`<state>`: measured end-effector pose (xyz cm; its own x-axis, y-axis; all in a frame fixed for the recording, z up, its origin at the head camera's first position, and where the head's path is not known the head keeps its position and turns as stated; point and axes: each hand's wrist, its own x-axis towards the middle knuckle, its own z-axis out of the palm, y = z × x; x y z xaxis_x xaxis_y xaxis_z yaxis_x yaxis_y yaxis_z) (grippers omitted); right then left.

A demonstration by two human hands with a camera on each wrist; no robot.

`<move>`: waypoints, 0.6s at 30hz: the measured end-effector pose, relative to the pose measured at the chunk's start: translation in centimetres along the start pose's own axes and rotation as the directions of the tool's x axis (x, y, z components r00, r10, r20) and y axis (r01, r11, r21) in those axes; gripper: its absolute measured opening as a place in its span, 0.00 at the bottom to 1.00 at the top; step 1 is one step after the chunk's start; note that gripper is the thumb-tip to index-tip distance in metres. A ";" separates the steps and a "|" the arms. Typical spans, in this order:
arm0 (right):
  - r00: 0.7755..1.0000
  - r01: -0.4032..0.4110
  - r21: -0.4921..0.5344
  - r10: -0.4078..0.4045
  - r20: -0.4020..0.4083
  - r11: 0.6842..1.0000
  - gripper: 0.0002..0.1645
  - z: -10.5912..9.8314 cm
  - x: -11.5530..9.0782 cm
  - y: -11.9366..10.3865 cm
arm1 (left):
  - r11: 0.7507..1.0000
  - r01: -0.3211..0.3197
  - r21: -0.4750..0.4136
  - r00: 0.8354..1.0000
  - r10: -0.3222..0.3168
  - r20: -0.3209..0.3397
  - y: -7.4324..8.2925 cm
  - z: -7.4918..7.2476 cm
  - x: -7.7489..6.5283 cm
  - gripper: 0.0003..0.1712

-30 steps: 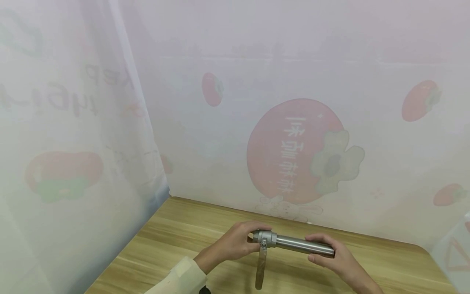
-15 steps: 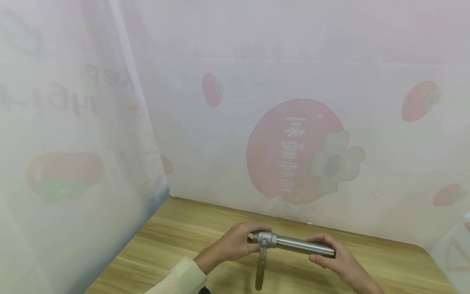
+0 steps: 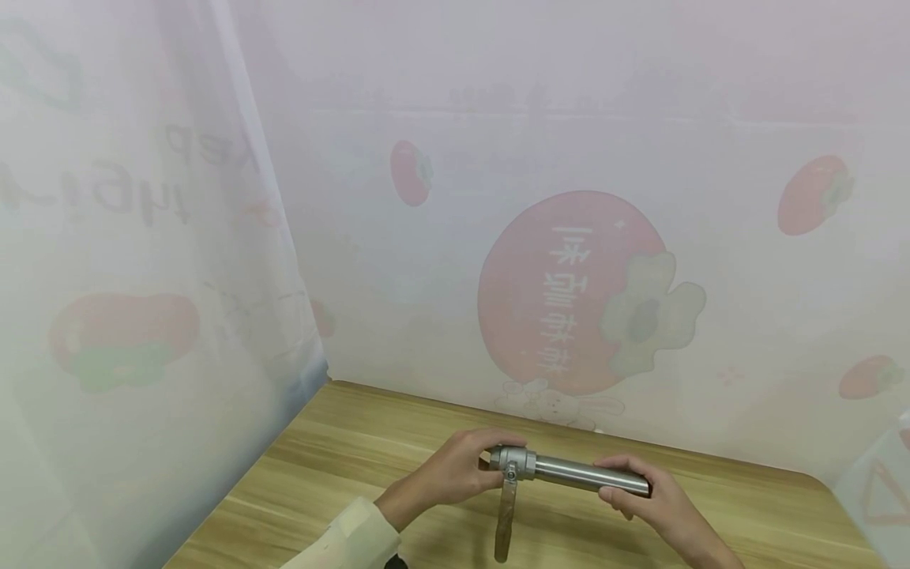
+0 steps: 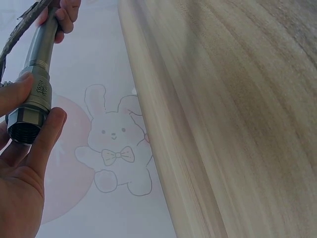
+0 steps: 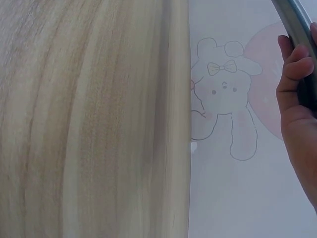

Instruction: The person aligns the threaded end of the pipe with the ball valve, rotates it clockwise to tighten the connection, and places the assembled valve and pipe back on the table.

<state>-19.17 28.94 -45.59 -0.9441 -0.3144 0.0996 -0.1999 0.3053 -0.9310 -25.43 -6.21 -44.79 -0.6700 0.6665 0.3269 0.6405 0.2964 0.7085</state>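
A silver ball valve (image 3: 513, 461) with a long lever handle (image 3: 505, 521) is joined at its right end to a straight steel pipe (image 3: 590, 473). My left hand (image 3: 458, 468) grips the valve body, thumb on the near side and fingers over the far side. In the left wrist view the valve's threaded open end (image 4: 26, 131) faces the camera. The right hand (image 3: 650, 498) holds the pipe's far end between thumb and curled fingers. Its grip also shows at the edge of the right wrist view, around the pipe (image 5: 294, 22). Valve and pipe are held over the table, the lever pointing toward me.
A wood-grain table (image 3: 341, 450) lies beneath the hands. Behind it hangs a pale curtain (image 3: 398, 276) printed with persimmons and a rabbit, and another curtain panel (image 3: 142, 261) closes the left side. A small dark object (image 3: 396, 562) shows by the left sleeve.
The right hand's fingers and thumb have shifted slightly around the pipe's end. The left hand and the valve stay in place.
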 end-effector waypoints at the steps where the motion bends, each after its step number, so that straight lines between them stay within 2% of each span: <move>1: 1.000 -0.006 0.001 0.006 -0.001 1.000 0.24 0.0 0.0 0.0 | 1.000 0.005 -0.004 1.000 -0.005 0.000 0.0 0.0 0.0 0.31; 10: 0.999 -0.045 0.017 0.046 -0.015 0.999 0.25 0.0 0.0 -0.2 | 1.000 0.010 -0.003 1.000 -0.010 -0.007 0.2 0.1 -0.1 0.31; 18: 0.998 -0.045 0.014 0.045 -0.047 0.999 0.22 0.2 0.1 -0.2 | 1.000 0.015 -0.010 1.000 -0.015 -0.011 0.2 0.1 0.0 0.31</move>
<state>-19.15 28.71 -45.45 -0.9633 -0.2581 0.0737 -0.1540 0.3068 -0.9392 -25.24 -6.11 -44.66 -0.6834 0.6544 0.3234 0.6269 0.2992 0.7194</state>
